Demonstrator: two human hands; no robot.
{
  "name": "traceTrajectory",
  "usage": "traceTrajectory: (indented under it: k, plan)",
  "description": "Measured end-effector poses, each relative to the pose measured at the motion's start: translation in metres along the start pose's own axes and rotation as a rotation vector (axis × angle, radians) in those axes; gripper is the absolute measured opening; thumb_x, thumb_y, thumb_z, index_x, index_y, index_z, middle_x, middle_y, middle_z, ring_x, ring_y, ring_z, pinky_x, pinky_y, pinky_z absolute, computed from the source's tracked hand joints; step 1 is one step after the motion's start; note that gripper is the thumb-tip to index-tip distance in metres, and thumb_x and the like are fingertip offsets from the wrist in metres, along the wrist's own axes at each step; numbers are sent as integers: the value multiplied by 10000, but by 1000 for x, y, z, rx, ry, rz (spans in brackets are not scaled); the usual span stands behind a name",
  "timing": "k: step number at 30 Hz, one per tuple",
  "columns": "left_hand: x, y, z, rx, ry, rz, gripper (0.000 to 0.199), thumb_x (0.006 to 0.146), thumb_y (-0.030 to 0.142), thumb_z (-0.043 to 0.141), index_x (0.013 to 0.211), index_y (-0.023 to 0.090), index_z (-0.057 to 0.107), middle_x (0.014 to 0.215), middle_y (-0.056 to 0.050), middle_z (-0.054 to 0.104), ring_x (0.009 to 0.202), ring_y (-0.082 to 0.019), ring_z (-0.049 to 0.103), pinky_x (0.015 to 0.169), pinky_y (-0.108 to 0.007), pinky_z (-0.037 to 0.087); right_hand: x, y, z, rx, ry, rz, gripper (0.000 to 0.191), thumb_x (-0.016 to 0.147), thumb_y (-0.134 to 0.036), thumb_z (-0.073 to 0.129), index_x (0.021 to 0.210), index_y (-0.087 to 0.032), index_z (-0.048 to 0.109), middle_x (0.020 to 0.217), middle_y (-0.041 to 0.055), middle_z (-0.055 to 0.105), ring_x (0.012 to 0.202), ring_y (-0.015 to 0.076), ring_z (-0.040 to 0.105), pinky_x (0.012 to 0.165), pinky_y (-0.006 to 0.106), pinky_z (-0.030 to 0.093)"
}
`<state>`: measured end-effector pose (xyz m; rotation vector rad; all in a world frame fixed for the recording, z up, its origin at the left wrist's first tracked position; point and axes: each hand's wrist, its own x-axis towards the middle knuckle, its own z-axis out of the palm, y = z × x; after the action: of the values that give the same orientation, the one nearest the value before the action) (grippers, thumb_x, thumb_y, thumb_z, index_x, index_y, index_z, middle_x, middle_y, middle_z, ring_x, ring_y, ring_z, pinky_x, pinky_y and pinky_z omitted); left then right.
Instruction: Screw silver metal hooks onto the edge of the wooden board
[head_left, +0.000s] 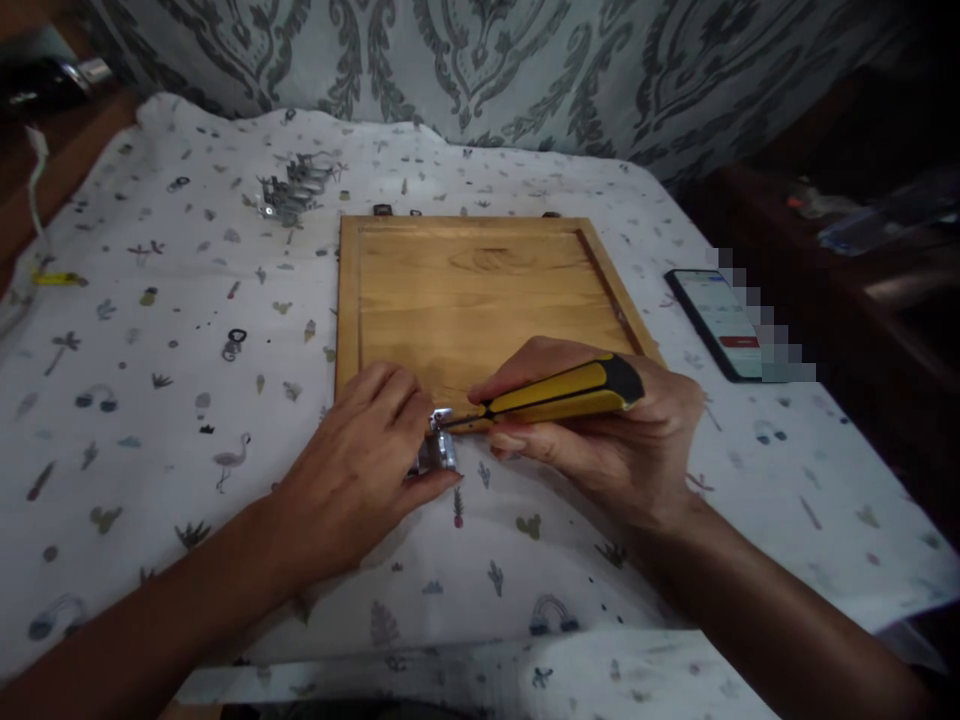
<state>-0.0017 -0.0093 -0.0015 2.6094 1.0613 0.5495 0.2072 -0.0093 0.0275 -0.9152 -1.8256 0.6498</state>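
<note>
A wooden panel with a raised frame [480, 300] lies flat on the patterned cloth. At its near edge sits a shiny metal hinge [444, 450], with my left hand [367, 450] closed around its left side, thumb below it and fingers on the panel's edge. My right hand [600, 440] grips a yellow and black screwdriver [555, 393], held low and pointing left. The screwdriver's tip reaches the hinge plate; whether it sits in a screw is too small to tell.
Several metal hinges [296, 187] lie in a group beyond the panel on the left. A phone [716, 325] rests to the right of the panel. A small yellow object [60, 278] is at the far left, and a patterned fabric [480, 70] rises behind the cloth.
</note>
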Motion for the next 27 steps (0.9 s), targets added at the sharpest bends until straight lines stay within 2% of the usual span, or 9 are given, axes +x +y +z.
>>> traceTrajectory:
  k: [5,8,11,13,16,20,23,27]
  plan:
    - [0,0,-1,11,-7,8,310,851,339,824,992,131,644,1010,-105,661,994,-305,585,846,-476,565,-4,-4,0,38,32,8,108,854,-331,829,835,-244,768,795,7,755,617,150,681,537,306,529]
    - [1,0,-2,26,-13,11,316,844,342,833,975,130,638,1002,-106,659,986,-304,584,836,-471,564,-7,-7,4,126,228,24,73,923,-312,749,870,-275,782,930,10,778,532,126,655,437,311,512]
    - [1,1,-2,26,1,8,302,833,328,843,939,150,623,984,-90,656,965,-291,587,815,-452,565,-9,-7,6,124,359,77,101,958,-372,688,935,-344,782,995,10,778,531,168,668,426,365,542]
    - [2,1,-2,22,13,6,298,826,318,847,927,159,615,982,-84,657,960,-288,589,809,-450,565,-10,-7,6,89,358,112,86,943,-391,705,942,-360,785,979,12,778,547,190,681,437,384,565]
    - [2,2,-1,17,18,10,313,817,321,855,928,152,616,980,-89,659,964,-296,590,808,-459,566,-10,-5,5,83,322,107,51,909,-361,756,915,-329,795,922,14,773,556,182,687,416,356,562]
    - [1,2,-1,17,12,-5,315,814,320,857,929,140,626,983,-99,662,972,-305,593,819,-474,566,-10,-3,5,44,248,79,46,918,-310,754,897,-291,790,848,5,768,610,159,695,511,326,580]
    - [1,2,-1,14,5,1,325,802,322,867,924,135,631,981,-100,661,968,-305,598,831,-479,564,-11,-2,6,49,274,103,91,917,-314,757,849,-261,784,844,11,763,643,152,704,528,305,583]
    - [1,2,-2,51,20,12,336,806,344,859,942,128,641,995,-107,662,994,-320,599,866,-498,557,-9,-1,8,174,312,214,137,892,-372,785,878,-236,774,789,2,733,558,132,679,480,276,600]
